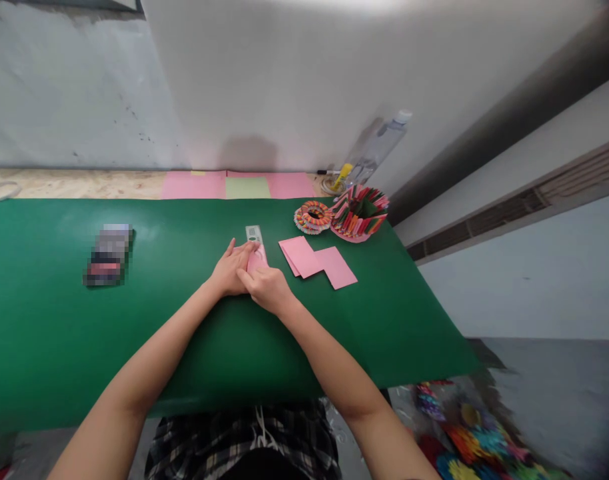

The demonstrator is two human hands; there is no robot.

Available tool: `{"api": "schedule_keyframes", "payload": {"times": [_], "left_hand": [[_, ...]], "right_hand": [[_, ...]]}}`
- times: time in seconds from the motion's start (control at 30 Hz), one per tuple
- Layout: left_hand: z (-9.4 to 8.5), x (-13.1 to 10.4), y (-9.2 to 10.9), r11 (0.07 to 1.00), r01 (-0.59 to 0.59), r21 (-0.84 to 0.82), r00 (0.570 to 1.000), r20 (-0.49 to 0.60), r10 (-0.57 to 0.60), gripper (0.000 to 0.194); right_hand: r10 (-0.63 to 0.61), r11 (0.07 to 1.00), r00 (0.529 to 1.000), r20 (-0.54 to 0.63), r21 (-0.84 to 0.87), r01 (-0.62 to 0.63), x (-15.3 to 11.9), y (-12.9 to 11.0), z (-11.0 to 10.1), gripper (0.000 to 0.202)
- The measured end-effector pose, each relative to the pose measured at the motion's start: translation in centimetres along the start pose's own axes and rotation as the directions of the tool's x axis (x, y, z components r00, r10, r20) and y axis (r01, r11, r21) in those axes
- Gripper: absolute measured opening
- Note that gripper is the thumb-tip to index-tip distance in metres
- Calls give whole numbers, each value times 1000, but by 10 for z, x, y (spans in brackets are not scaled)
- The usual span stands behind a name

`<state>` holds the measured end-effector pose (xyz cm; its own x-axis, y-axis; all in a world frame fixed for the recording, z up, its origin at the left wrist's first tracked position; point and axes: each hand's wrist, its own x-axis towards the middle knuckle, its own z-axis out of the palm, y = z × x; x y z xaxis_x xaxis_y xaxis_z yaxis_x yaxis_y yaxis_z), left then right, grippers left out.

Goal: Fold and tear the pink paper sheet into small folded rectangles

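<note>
My left hand (232,270) lies flat over a pale ruler-like strip (253,233) with dark markings, its fingers stretched out and apart. Under and beside the fingers, a sheet of pink paper (257,261) rests on the table. My right hand (269,290) is closed at the near edge of this paper, thumb side against my left hand; the exact grip is partly hidden. Just to the right lie several loose pink paper pieces (304,257), some overlapping.
A green-covered table (184,347) carries a blurred-out object (109,255) at left. Folded-paper rings (314,217) and a folded-paper basket (358,213) stand at back right. Behind them are a clear bottle (379,150) and a glue stick (343,175). Pink sheets (194,185) line the wall.
</note>
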<state>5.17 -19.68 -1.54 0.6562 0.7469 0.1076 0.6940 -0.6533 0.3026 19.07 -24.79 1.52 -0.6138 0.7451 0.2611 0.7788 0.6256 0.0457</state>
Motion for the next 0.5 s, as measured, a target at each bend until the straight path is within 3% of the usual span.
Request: {"api": "schedule_keyframes", "payload": {"times": [0.17,0.3,0.43,0.5], "left_hand": [[2,1,-3,999,-10,41,1000,30,8,80],[4,2,-3,996,-34,83,997,66,28,76],[-2,1,-1,997,-19,80,999,51,14,73],[-4,0,0,997,-9,78,998,59,5,74]], "right_hand": [[134,979,989,70,145,-143,-1,-2,-5,25],[303,896,952,54,323,-304,-2,0,-9,23],[276,780,960,53,571,-256,-4,-3,-15,25],[225,651,970,89,727,-218,-5,-8,-23,24]]}}
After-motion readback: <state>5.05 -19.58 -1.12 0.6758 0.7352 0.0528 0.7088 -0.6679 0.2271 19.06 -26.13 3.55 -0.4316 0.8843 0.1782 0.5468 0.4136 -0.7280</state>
